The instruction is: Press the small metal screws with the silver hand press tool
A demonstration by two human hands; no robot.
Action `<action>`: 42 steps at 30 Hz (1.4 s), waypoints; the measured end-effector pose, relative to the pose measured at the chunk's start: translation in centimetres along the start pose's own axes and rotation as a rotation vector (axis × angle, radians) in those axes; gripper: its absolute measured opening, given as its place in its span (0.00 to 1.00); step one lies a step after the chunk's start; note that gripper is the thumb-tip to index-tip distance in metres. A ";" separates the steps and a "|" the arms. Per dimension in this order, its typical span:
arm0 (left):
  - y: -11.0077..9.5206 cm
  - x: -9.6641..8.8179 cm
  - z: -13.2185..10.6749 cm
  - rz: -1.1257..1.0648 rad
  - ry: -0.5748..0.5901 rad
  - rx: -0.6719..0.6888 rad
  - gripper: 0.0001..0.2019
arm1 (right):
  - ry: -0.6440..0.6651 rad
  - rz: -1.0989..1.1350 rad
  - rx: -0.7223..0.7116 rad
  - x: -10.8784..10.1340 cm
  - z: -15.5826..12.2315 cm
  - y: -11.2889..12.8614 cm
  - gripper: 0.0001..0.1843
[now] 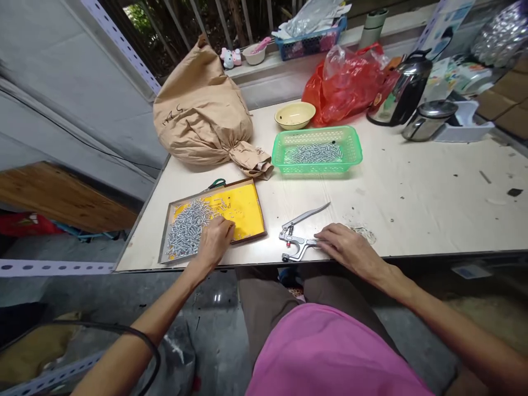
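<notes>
My left hand (215, 240) rests knuckles-up in a shallow yellow tray (246, 209), its fingers curled down among a heap of small silver metal parts (186, 227). What the fingers hold is hidden. My right hand (345, 247) lies on the white table (421, 192) with its fingertips on the lower handle of a pair of silver snap pliers (297, 235). The pliers lie flat near the table's front edge, handles spread apart.
A green plastic basket (317, 149) holds more silver parts behind the pliers. A tied brown paper sack (203, 113), a yellow bowl (294, 115), a red plastic bag (350, 82), a kettle (402, 91) and green-handled scissors (216, 183) stand farther back.
</notes>
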State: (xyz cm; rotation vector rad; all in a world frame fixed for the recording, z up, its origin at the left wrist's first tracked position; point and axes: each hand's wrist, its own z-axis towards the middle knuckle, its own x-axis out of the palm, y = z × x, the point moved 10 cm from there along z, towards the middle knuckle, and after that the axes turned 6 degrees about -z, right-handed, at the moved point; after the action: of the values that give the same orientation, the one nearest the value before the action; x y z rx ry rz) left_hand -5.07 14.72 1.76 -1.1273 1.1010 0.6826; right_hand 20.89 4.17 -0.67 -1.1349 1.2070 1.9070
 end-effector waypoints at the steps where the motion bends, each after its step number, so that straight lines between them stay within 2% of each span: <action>1: -0.8 -0.1 -0.4 -0.140 -0.027 -0.054 0.10 | 0.020 -0.023 -0.005 0.3 -0.1 0.1 0.12; 3: -2.1 1.6 -1.5 -0.468 0.018 -0.229 0.10 | 0.058 -0.060 -0.004 1.0 -0.2 0.1 0.12; 6: -4.9 6.6 -3.2 -0.815 0.202 -0.436 0.13 | 0.083 -0.094 0.019 1.5 -0.3 -0.3 0.11; 9: -6.3 10.0 -3.5 -0.928 0.272 -0.503 0.13 | 0.103 -0.121 0.031 1.8 -0.2 -0.5 0.11; 13: -5.7 12.1 -3.4 -0.962 0.330 -0.555 0.15 | 0.109 -0.121 0.026 1.9 -0.2 -0.5 0.11; 23: -6.0 12.9 -3.2 -0.893 0.469 -0.535 0.17 | 0.109 -0.162 0.028 1.6 0.0 -0.2 0.12; 30: -6.6 13.0 -3.5 -0.861 0.554 -0.550 0.14 | 0.083 -0.185 0.031 1.5 -0.1 -0.2 0.13; 38: -6.7 12.9 -3.4 -0.883 0.569 -0.548 0.12 | 0.052 -0.223 0.030 1.6 -0.4 -0.1 0.13; 42: -7.4 12.5 -3.0 -0.804 0.605 -0.490 0.13 | 0.049 -0.224 0.035 1.8 -0.5 -0.2 0.12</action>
State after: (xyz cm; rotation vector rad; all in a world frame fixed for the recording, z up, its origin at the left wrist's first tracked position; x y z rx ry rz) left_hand 4.76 8.34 -7.38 -2.1218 0.8534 -0.0599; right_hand 20.39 3.86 -2.47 -1.2487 1.0855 1.6930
